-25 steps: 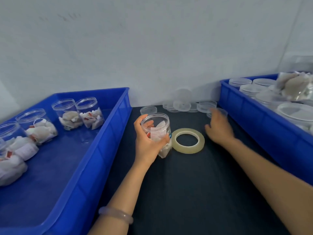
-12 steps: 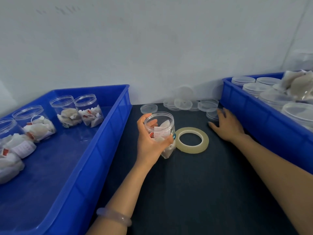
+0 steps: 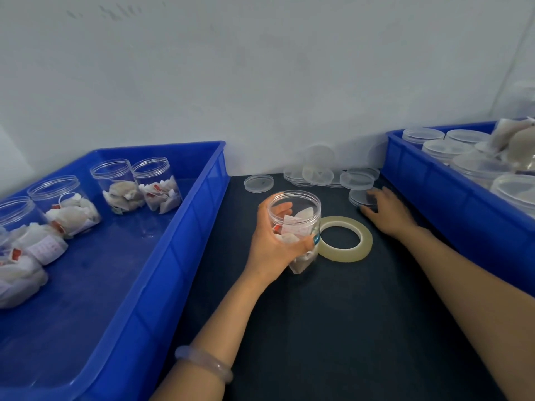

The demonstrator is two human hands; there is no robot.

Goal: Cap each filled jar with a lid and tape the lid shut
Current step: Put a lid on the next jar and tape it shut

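Jar (image 3: 301, 209), filled with sachets and uncapped, is at the middle of the desk (image 3: 318, 328), just beside the tape roll (image 3: 344, 237). The left grip (image 3: 272, 247) is curled round its side. The right grip (image 3: 388, 211) lies over a loose lid (image 3: 359, 198) near the blue bin (image 3: 434, 204), thumb at the lid's near edge; whether the lid is pinched cannot be told. Step in hand, as judged: fetching a lid. Next move calls for lifting it, seating it squarely on the jar's mouth, then taping.
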